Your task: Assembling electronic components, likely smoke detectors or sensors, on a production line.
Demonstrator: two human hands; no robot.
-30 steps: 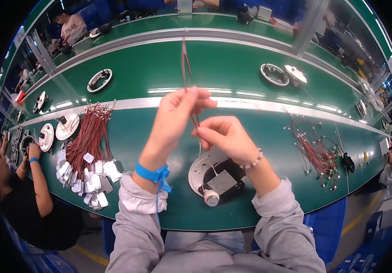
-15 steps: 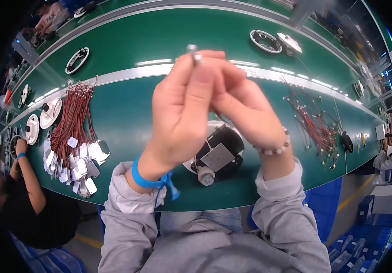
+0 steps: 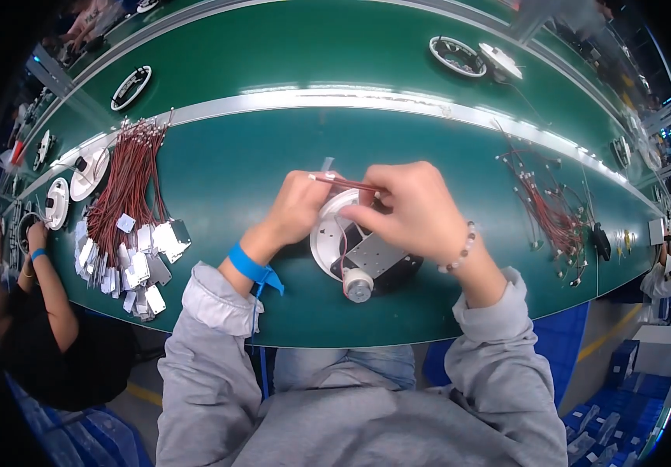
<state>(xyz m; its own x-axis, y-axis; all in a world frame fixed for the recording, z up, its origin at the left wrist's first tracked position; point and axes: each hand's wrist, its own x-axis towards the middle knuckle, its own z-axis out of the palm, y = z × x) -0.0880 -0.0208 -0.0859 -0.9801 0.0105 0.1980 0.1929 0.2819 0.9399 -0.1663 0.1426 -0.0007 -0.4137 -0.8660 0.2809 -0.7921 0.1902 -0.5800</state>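
Red-brown wires (image 3: 357, 184) with small white connector ends stretch between my two hands above the green table. My left hand (image 3: 296, 208) is closed around their connector end; a small pale piece (image 3: 327, 164) sticks up beyond its fingers. My right hand (image 3: 413, 204) pinches the same wires on the other side, and its fingertips are partly hidden. Beneath lies a round white housing (image 3: 324, 247), partly covered by both hands. On it sit a bare metal plate (image 3: 376, 251) and a small round motor (image 3: 357, 286) with a thin wire.
At left lies a large bundle of red-brown cables (image 3: 127, 175) with metal plates (image 3: 142, 265), beside white round housings (image 3: 57, 204). A looser cable pile (image 3: 547, 204) lies at right. White rings (image 3: 458, 57) rest on the far green surface. A co-worker's arm (image 3: 51, 284) is at far left.
Both hands have come down toward me and moved apart, from touching each other to holding the wires stretched between them. The housing beneath is partly turned and shows more.
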